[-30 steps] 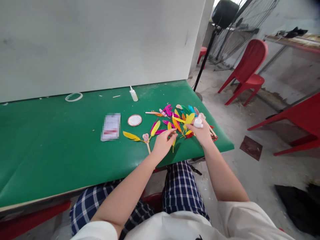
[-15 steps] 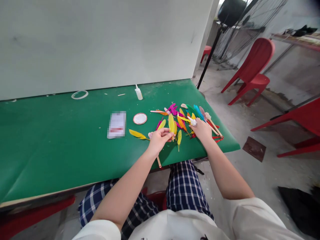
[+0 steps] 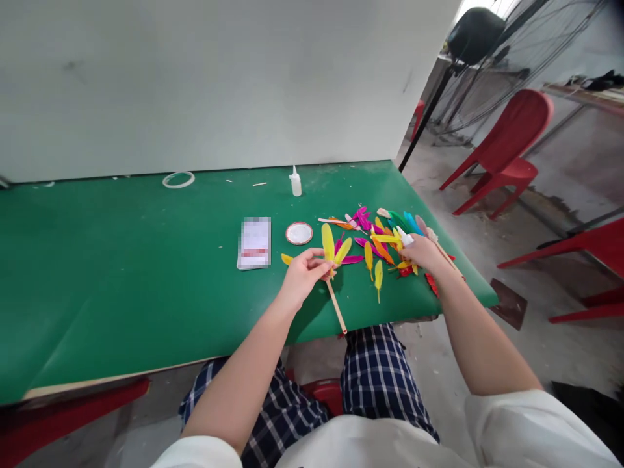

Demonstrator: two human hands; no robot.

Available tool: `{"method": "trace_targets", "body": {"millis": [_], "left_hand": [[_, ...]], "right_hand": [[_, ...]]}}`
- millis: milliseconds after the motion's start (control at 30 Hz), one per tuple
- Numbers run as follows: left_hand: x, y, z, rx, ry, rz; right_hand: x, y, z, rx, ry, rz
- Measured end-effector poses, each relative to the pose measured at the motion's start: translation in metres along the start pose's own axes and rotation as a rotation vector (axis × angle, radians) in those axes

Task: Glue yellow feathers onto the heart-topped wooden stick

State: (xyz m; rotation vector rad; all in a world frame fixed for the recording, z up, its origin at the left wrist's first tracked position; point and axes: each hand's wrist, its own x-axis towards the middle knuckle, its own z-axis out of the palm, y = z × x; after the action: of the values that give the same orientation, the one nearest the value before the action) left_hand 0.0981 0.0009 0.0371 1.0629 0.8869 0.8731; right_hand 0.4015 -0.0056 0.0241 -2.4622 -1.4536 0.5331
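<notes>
My left hand [image 3: 303,274] is closed on a thin wooden stick [image 3: 337,312] with yellow feathers [image 3: 334,248] fanned out at its top, held just above the green table [image 3: 121,273]. My right hand [image 3: 423,252] is closed round a small white glue bottle [image 3: 403,236], its nozzle pointing left over a heap of coloured feathers [image 3: 385,240]. Two loose yellow feathers [image 3: 374,265] lie between my hands. More sticks [image 3: 446,250] lie under my right wrist.
A second glue bottle [image 3: 295,182] stands at the back by the white wall. A round white lid [image 3: 299,233], a small packet [image 3: 255,243] and a clear ring [image 3: 178,179] lie on the table. Red chairs [image 3: 507,146] and a standing fan [image 3: 480,39] are to the right.
My left hand has lifted the stick with the yellow feathers off the table and turned it upright. My right hand has sunk to the feather heap with the bottle. The view shifted left.
</notes>
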Motion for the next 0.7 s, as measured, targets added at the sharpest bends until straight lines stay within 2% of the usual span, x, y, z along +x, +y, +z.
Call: {"method": "trace_targets", "body": {"millis": [67, 133, 233, 300, 400, 700], "left_hand": [[-0.004, 0.002, -0.002, -0.007, 0.009, 0.001], [-0.005, 0.003, -0.002, -0.005, 0.012, 0.007], [-0.006, 0.004, -0.001, 0.015, 0.006, 0.014], [-0.006, 0.005, -0.001, 0.026, 0.005, 0.014], [-0.009, 0.008, -0.001, 0.026, 0.016, 0.021], [-0.01, 0.012, -0.002, 0.066, 0.054, 0.042]], "right_hand": [[-0.004, 0.001, -0.002, 0.088, -0.025, -0.002], [-0.007, 0.001, -0.003, 0.282, -0.022, 0.01], [-0.011, 0.001, -0.004, 0.606, 0.046, 0.031], [-0.011, 0.001, -0.004, 0.682, 0.095, 0.026], [-0.007, 0.002, -0.002, 0.655, 0.149, 0.024], [0.004, 0.02, -0.002, 0.376, 0.281, 0.054]]}}
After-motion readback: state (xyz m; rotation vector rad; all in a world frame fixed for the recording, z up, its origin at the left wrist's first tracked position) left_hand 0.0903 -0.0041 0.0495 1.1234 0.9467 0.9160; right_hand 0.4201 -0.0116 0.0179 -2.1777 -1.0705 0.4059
